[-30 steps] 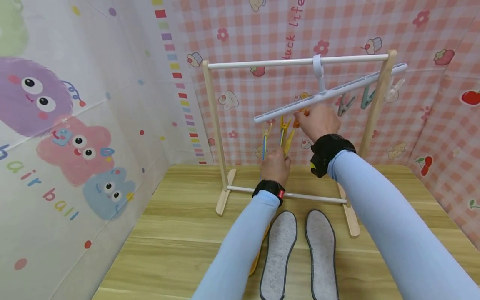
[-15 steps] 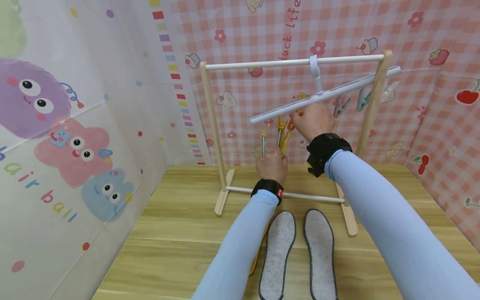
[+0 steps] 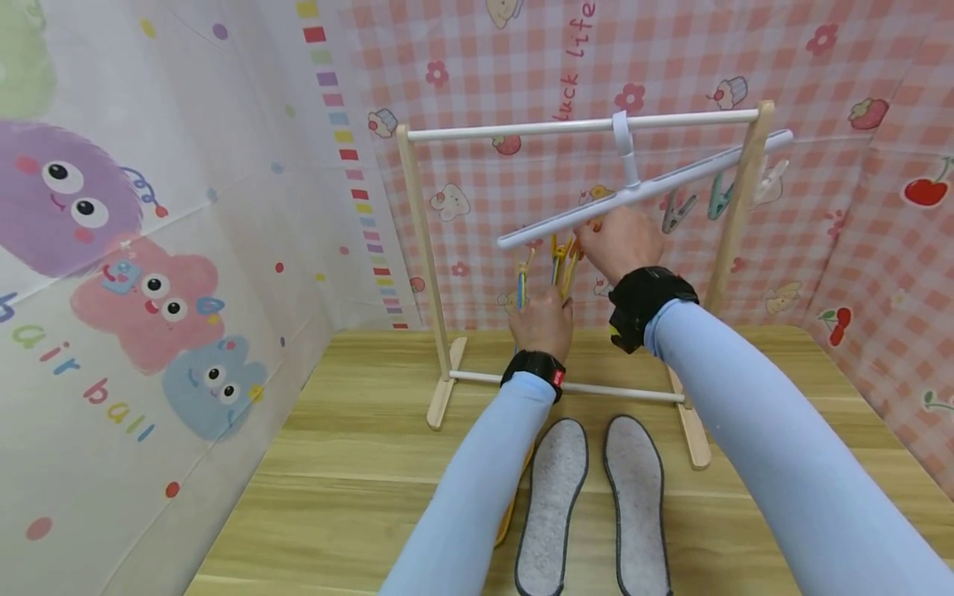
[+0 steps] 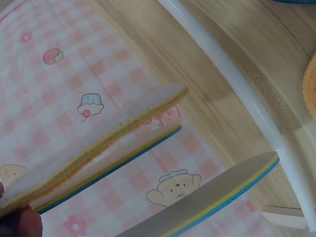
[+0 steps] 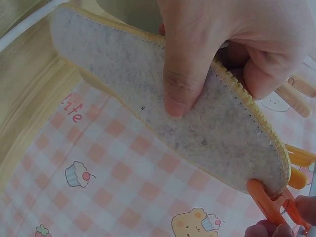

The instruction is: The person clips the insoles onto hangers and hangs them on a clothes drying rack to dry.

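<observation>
I see the left hand (image 3: 542, 320) gripping an insole (image 5: 143, 96), long toward one o'clock, the right hand (image 3: 623, 242) pinching an orange clip (image 5: 264, 200) at its tip

In the head view, the left hand (image 3: 544, 323) hides much of its insole (image 5: 118, 84), the right hand (image 3: 624, 240) much of its clip (image 5: 262, 200).

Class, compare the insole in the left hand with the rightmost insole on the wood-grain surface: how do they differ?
The held insole has a yellow edge; the rightmost insole has a dark one.
The held insole is up in the left hand; the rightmost insole lies flat on the wood-grain surface.
The held insole has an orange clothespin at one end; the rightmost insole shows none.
Both show a greyish, felt-like face.
</observation>
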### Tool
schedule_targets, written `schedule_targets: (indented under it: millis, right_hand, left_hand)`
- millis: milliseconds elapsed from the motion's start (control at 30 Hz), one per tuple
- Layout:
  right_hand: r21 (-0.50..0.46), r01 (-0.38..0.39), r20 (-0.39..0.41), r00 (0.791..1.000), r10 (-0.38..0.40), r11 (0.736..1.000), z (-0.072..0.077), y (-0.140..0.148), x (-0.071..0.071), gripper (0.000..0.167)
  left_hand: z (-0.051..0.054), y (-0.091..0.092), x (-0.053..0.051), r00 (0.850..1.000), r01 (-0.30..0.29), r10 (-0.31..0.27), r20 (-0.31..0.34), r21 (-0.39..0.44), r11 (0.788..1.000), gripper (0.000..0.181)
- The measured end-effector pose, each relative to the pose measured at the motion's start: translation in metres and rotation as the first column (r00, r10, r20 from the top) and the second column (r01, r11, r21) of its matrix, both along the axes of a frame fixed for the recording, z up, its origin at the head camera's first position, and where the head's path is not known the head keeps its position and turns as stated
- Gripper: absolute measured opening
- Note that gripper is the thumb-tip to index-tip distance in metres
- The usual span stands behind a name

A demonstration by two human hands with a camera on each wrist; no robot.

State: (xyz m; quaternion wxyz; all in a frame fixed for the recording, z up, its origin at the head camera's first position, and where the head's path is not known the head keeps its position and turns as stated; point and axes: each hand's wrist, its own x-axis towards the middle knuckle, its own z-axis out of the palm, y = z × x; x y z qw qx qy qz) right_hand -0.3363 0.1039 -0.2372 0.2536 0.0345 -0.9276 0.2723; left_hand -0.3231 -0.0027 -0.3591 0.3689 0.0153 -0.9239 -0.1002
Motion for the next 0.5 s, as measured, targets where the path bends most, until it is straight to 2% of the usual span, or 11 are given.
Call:
schedule_targets:
  millis: [167, 367, 500]
  right_hand:
    - [0.009, 0.003, 0.019, 1.0, -0.003, 1.0, -0.003, 0.004, -0.001, 0.049]
    - [0.01, -0.036, 0.05, 0.998, 0.035, 0.999, -0.008, 0.01, 0.0, 0.055]
    - [0.005, -0.04, 0.057, 0.998, 0.04, 0.999, -0.01, 0.011, 0.0, 0.057]
  left_hand:
    - [-0.001, -0.001, 0.001, 1.0, 0.016, -0.016, -0.003, -0.026, 1.0, 0.034]
    - [-0.002, -0.004, 0.002, 0.998, 0.056, -0.055, 0.014, -0.042, 0.998, 0.043]
    - [-0.006, -0.01, 0.002, 0.995, 0.099, -0.102, -0.023, -0.089, 0.991, 0.042]
